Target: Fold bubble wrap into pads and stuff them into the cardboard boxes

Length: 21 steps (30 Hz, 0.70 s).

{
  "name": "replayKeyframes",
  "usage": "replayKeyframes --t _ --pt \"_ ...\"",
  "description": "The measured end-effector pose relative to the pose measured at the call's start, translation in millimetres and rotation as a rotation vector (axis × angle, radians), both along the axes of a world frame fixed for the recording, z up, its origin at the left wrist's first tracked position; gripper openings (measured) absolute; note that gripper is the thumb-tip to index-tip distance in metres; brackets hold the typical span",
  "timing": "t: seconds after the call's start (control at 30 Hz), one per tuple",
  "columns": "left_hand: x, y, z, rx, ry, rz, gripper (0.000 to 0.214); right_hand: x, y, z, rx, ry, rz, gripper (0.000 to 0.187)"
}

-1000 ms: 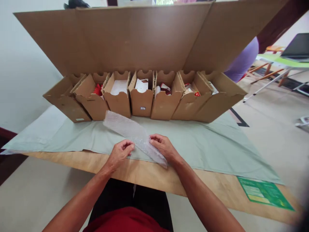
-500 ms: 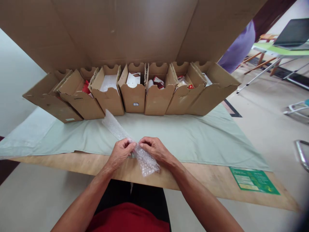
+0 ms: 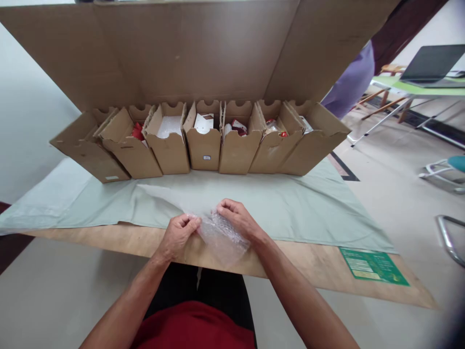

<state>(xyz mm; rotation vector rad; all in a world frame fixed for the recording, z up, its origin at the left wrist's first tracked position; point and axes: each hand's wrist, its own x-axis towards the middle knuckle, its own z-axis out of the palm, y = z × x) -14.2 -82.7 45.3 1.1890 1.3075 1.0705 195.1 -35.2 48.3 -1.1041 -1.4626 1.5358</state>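
Observation:
Both of my hands pinch a strip of clear bubble wrap (image 3: 218, 235) over the near edge of the wooden table (image 3: 319, 271). My left hand (image 3: 178, 235) grips its left side with curled fingers. My right hand (image 3: 236, 220) holds its right side, fingers bent over the plastic. The far end of the strip (image 3: 163, 194) lies blurred across the pale green cloth (image 3: 290, 203), pointing toward the row of cardboard bins (image 3: 203, 145). The bins hold white and red packets.
A large cardboard flap (image 3: 189, 53) stands up behind the bins. A green printed sheet (image 3: 372, 266) lies on the table at the right. A person in purple (image 3: 350, 80) stands beyond the box, near a table with a laptop (image 3: 432, 63).
The far end of the bubble wrap has swung down flatter onto the cloth. My hands have bunched the near end closer together at the table edge.

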Motion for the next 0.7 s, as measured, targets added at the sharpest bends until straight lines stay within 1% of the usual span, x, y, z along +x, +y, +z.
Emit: replayKeyframes --t 0.1,0.17,0.27,0.37,0.47,0.57,0.63,0.67,0.7 --pt "1.0 -14.3 -1.8 -0.017 -0.048 0.025 0.046 7.1 7.4 1.5 -0.071 0.045 -0.075 0.038" --pt "6.5 -26.0 -2.4 -0.075 -0.106 0.000 0.048 13.1 11.5 3.0 -0.083 0.041 -0.101 0.039" --pt "17.3 -42.9 -1.4 -0.192 -0.162 -0.130 0.054 22.1 15.7 2.6 -0.062 0.015 -0.154 0.041" --pt "24.9 -53.8 1.2 -0.251 -0.184 -0.238 0.057 29.9 18.2 -1.6 -0.009 -0.037 -0.242 0.040" --pt "27.4 -57.7 2.1 -0.262 -0.237 -0.258 0.059 34.3 16.2 -1.6 0.103 -0.096 -0.395 0.037" --pt "28.8 -59.5 -0.2 -0.298 -0.316 -0.267 0.059 31.3 -0.5 10.8 0.260 -0.143 -0.540 0.030" --pt "31.0 -61.4 -2.7 -0.322 -0.360 -0.283 0.059 24.0 -21.7 23.3 0.430 -0.220 -0.580 0.020" --pt "32.6 -62.6 -3.9 -0.332 -0.377 -0.289 0.061 19.0 -33.8 28.9 0.531 -0.268 -0.576 0.015" --pt "34.5 -63.9 -4.9 -0.341 -0.390 -0.292 0.062 13.7 -45.9 33.1 0.634 -0.315 -0.543 0.012"
